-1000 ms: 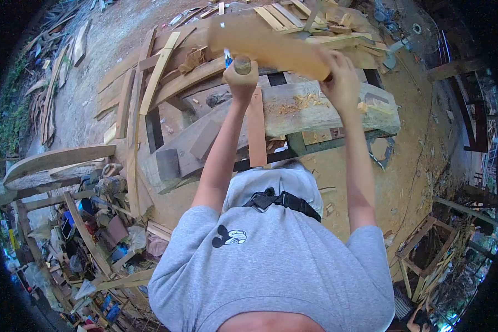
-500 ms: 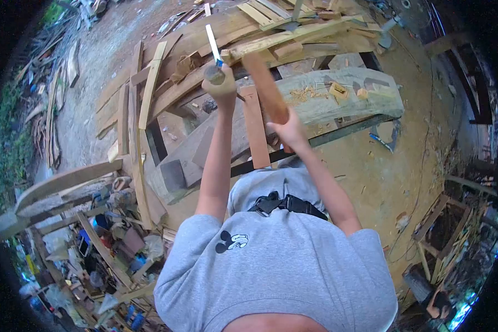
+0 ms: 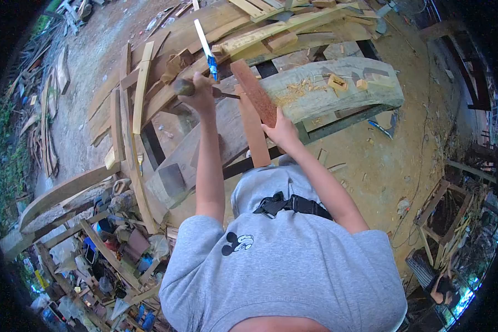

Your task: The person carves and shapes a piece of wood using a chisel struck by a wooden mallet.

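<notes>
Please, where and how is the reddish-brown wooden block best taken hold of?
The reddish-brown wooden block is probably best taken by its near end, coming from the person's right, as the right grip does: it is long and slants away leftward, leaving that end nearest. On its left, a wooden-handled tool points its shank toward it.

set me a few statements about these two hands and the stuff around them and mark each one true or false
1. The right hand grips a reddish-brown wooden block. True.
2. The left hand is empty. False: it grips a tool with a round-ended handle.
3. Wood shavings lie on the pale beam. True.
4. The shirt is red. False: it is grey.
5. A black strap is at the waist. True.
</notes>
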`<state>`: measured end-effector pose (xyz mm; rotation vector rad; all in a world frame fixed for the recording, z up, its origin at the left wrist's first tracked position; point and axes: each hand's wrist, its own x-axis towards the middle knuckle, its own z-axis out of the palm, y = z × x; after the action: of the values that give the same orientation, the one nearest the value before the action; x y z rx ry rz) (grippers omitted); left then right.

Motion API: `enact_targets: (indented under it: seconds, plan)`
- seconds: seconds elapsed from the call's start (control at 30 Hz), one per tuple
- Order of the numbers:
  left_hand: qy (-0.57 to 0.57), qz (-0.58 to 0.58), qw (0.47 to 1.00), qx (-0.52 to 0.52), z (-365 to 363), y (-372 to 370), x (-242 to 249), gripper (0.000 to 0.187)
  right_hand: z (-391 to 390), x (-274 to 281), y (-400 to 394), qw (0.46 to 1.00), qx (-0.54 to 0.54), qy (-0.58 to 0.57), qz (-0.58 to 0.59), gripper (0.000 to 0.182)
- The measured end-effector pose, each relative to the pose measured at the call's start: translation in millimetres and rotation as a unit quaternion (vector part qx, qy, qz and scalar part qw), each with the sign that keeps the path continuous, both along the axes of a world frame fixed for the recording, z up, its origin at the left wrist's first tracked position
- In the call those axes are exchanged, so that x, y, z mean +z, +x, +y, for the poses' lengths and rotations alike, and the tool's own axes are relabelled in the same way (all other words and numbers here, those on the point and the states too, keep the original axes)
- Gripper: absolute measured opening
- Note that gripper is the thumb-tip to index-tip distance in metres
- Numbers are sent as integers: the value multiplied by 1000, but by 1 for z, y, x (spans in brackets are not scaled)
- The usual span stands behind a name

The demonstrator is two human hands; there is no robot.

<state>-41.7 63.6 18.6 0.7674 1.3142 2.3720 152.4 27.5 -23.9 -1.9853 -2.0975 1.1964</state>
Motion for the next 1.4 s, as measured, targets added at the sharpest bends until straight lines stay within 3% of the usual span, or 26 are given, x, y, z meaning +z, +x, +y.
enact_targets:
  seconds: [0.3, 0.4, 0.67, 0.77, 0.97, 1.07, 1.23, 1.3, 1.4]
  plan:
    - [60, -47, 997, -19, -8, -32, -19, 19, -1, -10, 2, 999, 17, 45, 11, 77]
    - [60, -129, 989, -31, -14, -54, -40, 27, 0, -4, 2, 998, 23, 49, 6, 78]
    - [109, -346, 932, 0, -43, -79, -96, 28, -3, -4, -1, 998, 28, 57, -10, 77]
    - [101, -373, 922, 23, -43, -75, -85, 28, -3, -10, 0, 996, 25, 79, -14, 78]
    - [57, -324, 941, 76, -26, -74, -71, 30, -3, -1, 0, 999, 6, 39, 6, 80]
    - [-1, -393, 905, 160, -18, -85, -82, 31, -3, -8, 3, 999, 6, 50, 3, 76]
    - [13, -415, 898, 146, -28, -74, -70, 31, -2, -5, 2, 1000, 7, 24, -16, 74]
    - [10, -331, 935, 125, -31, -70, -62, 32, -1, -7, 4, 1000, 7, 23, -8, 75]
    - [-17, -252, 962, 105, -38, -35, 2, 34, 3, -7, 13, 998, 3, 11, 57, 74]
